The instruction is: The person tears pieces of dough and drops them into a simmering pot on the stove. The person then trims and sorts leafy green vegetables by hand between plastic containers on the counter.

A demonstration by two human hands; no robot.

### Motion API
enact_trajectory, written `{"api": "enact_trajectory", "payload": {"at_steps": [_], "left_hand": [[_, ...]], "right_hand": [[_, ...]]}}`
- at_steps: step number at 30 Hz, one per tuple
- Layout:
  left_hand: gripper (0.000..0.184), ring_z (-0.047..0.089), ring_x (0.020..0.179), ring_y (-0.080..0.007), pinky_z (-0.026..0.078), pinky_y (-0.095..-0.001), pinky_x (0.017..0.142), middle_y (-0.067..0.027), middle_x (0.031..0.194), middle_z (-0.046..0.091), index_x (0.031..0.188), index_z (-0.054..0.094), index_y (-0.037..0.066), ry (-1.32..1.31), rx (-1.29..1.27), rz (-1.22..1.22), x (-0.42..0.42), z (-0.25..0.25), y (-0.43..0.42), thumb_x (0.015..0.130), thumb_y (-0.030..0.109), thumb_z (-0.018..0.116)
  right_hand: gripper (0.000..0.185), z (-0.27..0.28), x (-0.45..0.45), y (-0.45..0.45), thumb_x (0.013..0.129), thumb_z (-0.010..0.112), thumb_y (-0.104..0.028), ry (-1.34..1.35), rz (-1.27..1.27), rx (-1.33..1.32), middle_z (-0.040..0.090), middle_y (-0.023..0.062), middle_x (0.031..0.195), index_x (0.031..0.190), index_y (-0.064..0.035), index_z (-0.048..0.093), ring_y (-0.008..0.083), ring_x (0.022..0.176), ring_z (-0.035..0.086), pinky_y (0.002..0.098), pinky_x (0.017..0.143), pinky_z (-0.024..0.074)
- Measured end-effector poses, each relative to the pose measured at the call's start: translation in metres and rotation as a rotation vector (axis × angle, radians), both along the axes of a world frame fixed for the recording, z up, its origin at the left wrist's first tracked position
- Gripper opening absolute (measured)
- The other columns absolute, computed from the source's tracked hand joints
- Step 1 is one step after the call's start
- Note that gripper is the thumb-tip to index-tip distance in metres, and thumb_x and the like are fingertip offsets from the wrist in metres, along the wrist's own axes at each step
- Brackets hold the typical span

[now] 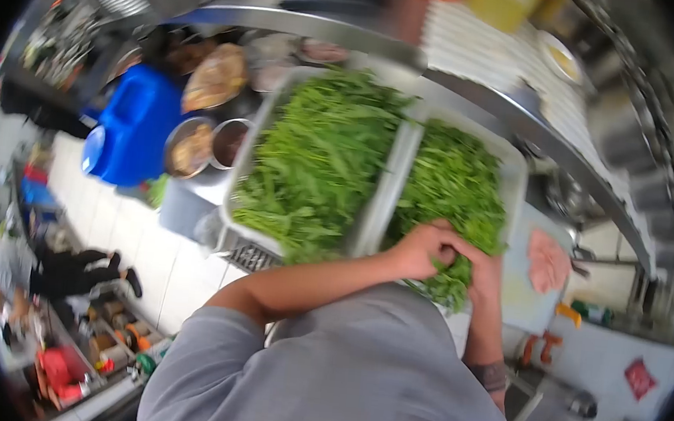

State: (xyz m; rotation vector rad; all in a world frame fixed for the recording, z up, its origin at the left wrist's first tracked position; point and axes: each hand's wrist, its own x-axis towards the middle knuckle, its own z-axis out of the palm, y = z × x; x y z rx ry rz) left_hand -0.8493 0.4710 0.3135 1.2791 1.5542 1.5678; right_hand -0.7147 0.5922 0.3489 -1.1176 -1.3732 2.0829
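My left hand (420, 250) and my right hand (483, 265) meet over the near end of a white tub (518, 177) of small-leaved greens (454, 173). The left hand is closed, fingers curled, and the right reaches across to touch it. Sprigs of the greens show between and below the hands, pinched in them; the fingertips are partly hidden and blurred. Left of this tub, a second white tub (236, 194) is heaped with long, narrow-leaved greens (322, 149).
A blue jerrycan (132, 124) stands left of metal bowls (190, 148) holding food. Pinkish raw meat (547, 261) lies on a cutting board (519, 286) at right. A metal shelf edge (305, 23) crosses behind the tubs. Another person (67, 271) is at far left.
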Motion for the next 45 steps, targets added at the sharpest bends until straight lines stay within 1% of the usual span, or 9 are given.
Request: {"api": "enact_trajectory", "payload": {"at_steps": [5,13,17,20,23,27,35,41,45], "left_hand": [[0.018,0.071,0.104,-0.0354,0.057,-0.0459,0.094,-0.0131,0.112,0.075,0.106,0.079,0.005,0.496,-0.035,0.312,-0.044,0.065,-0.084,0.090,0.014,0.076],[0.023,0.065,0.111,-0.0409,0.053,-0.0502,0.097,-0.0185,0.117,0.070,0.109,0.070,0.001,0.676,-0.648,0.678,-0.114,0.027,-0.237,0.086,0.000,0.067],[0.022,0.066,0.115,-0.0431,0.053,-0.0505,0.099,-0.0202,0.121,0.070,0.111,0.068,-0.001,0.353,-0.548,0.812,-0.104,0.033,-0.250,0.090,-0.004,0.065],[0.023,0.067,0.114,-0.0436,0.053,-0.0462,0.100,-0.0233,0.119,0.069,0.114,0.065,-0.002,0.325,-0.445,1.043,-0.100,0.020,-0.257,0.092,-0.007,0.063],[0.025,0.069,0.112,-0.0359,0.053,-0.0439,0.100,-0.0192,0.117,0.070,0.118,0.066,-0.003,0.448,-0.354,1.035,-0.098,0.006,-0.260,0.093,-0.006,0.064],[0.024,0.066,0.108,-0.0301,0.052,-0.0403,0.099,-0.0150,0.115,0.069,0.120,0.065,-0.002,0.346,-0.254,1.053,-0.098,0.006,-0.241,0.096,-0.004,0.065],[0.023,0.067,0.107,-0.0198,0.054,-0.0325,0.094,-0.0107,0.116,0.070,0.116,0.068,0.001,0.076,-0.082,0.707,-0.092,0.043,-0.135,0.094,-0.006,0.065],[0.046,0.052,0.136,-0.0437,0.046,-0.0478,0.115,-0.0203,0.142,0.058,0.131,0.065,0.002,0.665,-0.224,0.025,-0.040,0.043,-0.016,0.086,0.004,0.074],[0.103,0.021,0.159,-0.0512,0.025,-0.0699,0.125,-0.0270,0.171,0.025,0.167,0.032,0.009,1.049,-0.520,-0.075,-0.016,0.025,0.039,0.081,0.020,0.087]], "right_hand": [[0.049,0.012,-0.014,0.026,0.080,0.084,0.003,-0.174,-0.017,0.316,0.078,0.0117,0.115,0.127,0.0055,0.069,0.0221,0.101,0.074,0.0344,0.090,0.0588],[0.067,0.128,-0.187,-0.088,0.088,0.081,-0.015,-0.183,0.851,1.068,0.078,0.0190,0.118,0.146,0.0047,0.052,0.0300,0.106,0.077,0.0393,0.094,0.0601],[0.105,0.060,-0.264,-0.179,0.092,0.074,-0.062,-0.592,1.043,1.646,0.040,0.0283,0.167,0.168,-0.0058,0.028,0.0458,0.155,0.038,0.0662,0.124,0.0312],[0.113,-0.033,-0.266,-0.202,0.091,0.069,-0.072,-0.528,1.073,1.656,0.014,0.0280,0.178,0.173,-0.0091,0.022,0.0487,0.165,0.008,0.0732,0.127,0.0095],[0.107,-0.039,-0.263,-0.194,0.096,0.065,-0.068,-0.402,1.048,1.517,0.013,0.0301,0.177,0.173,-0.0089,0.020,0.0513,0.164,0.010,0.0776,0.125,0.0049],[0.101,0.002,-0.252,-0.171,0.098,0.067,-0.061,-0.252,1.123,1.419,0.015,0.0295,0.177,0.172,-0.0076,0.024,0.0477,0.165,0.013,0.0730,0.129,0.0059],[0.063,0.040,-0.065,-0.045,0.092,0.079,-0.033,-0.291,0.419,1.219,0.058,0.0221,0.144,0.143,-0.0025,0.058,0.0428,0.136,0.052,0.0524,0.112,0.0471],[0.037,-0.016,0.054,0.019,0.092,0.078,-0.024,-0.757,0.337,0.948,0.070,0.0245,0.120,0.118,0.0000,0.070,0.0457,0.116,0.065,0.0515,0.096,0.0547],[0.033,-0.035,0.073,-0.007,0.095,0.073,-0.026,-0.575,0.371,0.867,0.071,0.0264,0.112,0.116,-0.0006,0.072,0.0474,0.106,0.068,0.0531,0.094,0.0550]]}}
